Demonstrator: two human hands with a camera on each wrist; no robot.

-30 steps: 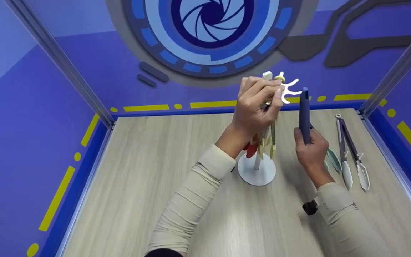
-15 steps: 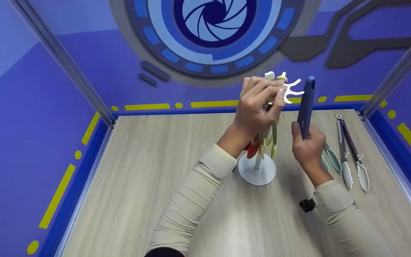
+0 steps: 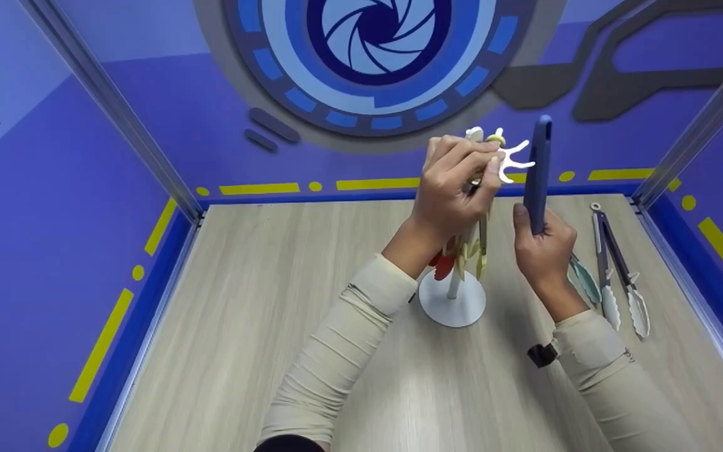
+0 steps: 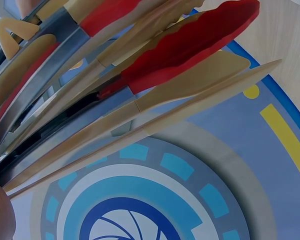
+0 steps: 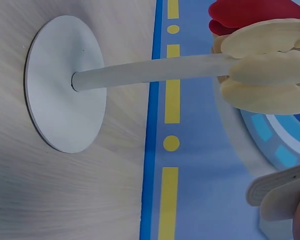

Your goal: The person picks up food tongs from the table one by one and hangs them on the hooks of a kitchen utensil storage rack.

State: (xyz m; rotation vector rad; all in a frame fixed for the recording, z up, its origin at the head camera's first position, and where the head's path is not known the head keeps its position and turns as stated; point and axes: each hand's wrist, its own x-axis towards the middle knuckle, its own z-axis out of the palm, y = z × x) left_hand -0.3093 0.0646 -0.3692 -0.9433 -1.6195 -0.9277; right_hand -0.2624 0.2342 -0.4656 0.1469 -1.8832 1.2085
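A white utensil stand [image 3: 452,307] has a round base, an upright post and a hooked top [image 3: 515,162]. My left hand [image 3: 459,179] grips the stand at its top, fingers curled, hiding part of the hooks. Tongs with red tips [image 4: 190,50] and tongs with beige tips [image 4: 210,75] hang below that hand. To the right of the stand, my right hand [image 3: 545,245] holds blue tongs [image 3: 538,176] raised, their slotted end upward beside the hooks. In the right wrist view, two rounded grey ends [image 5: 277,195] of them show by the hand.
Dark-handled tongs with white scalloped tips [image 3: 619,270] lie on the wooden table [image 3: 261,301] at the right. Teal-tipped tongs [image 3: 584,282] lie beside them, partly behind my right hand. Blue printed walls [image 3: 167,125] enclose the back and sides.
My right hand has lifted the blue tongs higher, up beside the stand's hooks. My left hand stays at the top of the stand.
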